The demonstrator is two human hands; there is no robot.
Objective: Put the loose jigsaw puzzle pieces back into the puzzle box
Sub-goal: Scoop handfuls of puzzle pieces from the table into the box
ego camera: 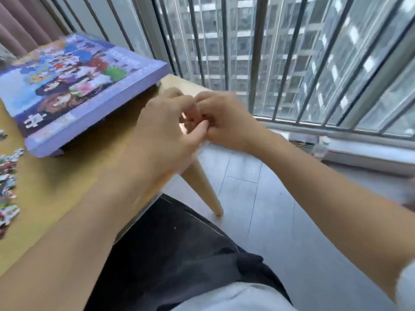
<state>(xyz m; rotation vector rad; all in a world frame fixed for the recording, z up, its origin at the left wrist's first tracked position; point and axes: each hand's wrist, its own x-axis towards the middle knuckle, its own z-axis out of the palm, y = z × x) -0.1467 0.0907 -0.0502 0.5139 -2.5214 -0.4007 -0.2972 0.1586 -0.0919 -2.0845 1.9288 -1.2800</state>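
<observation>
Puzzle pieces, loose, far left on counter; purple puzzle box, tilted, behind; left hand and right hand meet at counter's right edge, fingers curled together; contents, if any, indiscernible.

A light wooden table with a tapered leg stands on a grey tiled floor beside a window with dark metal bars, apartment buildings showing outside, a pinkish curtain hanging at the upper left.
</observation>
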